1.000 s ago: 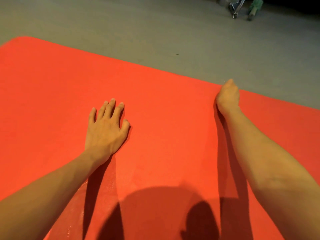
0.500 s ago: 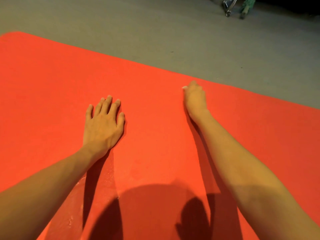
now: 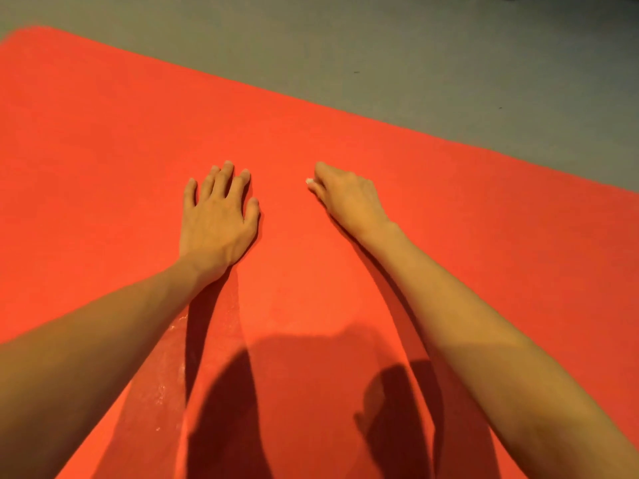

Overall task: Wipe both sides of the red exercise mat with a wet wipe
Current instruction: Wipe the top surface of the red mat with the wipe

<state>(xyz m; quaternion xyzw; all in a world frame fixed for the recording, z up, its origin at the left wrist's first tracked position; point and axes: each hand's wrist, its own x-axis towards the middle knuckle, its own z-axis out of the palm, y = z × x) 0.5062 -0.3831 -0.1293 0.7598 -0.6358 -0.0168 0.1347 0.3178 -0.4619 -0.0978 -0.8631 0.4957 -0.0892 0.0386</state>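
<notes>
The flat red exercise mat lies spread on the grey floor & fills most of the view. Its far edge runs diagonally from the rounded far-left corner down toward the right, w/ bare floor beyond. The mat lies flat, so we judge the step in hand to be wiping the face that's up; the underside can't be reached till it's flipped. Roughly mid-mat, a bit short of the far edge, our right hand sits knuckles-up w/ fingers curled down & bunched. A small scrap of white wet wipe peeks out at the fingertips, so we read it as pinched under them & pressed to the surface; most of the wipe is hidden. Our left hand lies just beside it, toward the left edge, palm flat on the mat, fingers straight & slightly spread, holding nothing. It's prob. bracing the mat & our weight. Nearer us, by the left forearm, a pale glistening streak shows on the mat, likely damp from wiping. Next move, we think: drag the wipe across an unwiped patch toward an edge w/ even pressure, left hand pinning so the mat doesn't creep or bunch. How much of this face is done we can't tell.
</notes>
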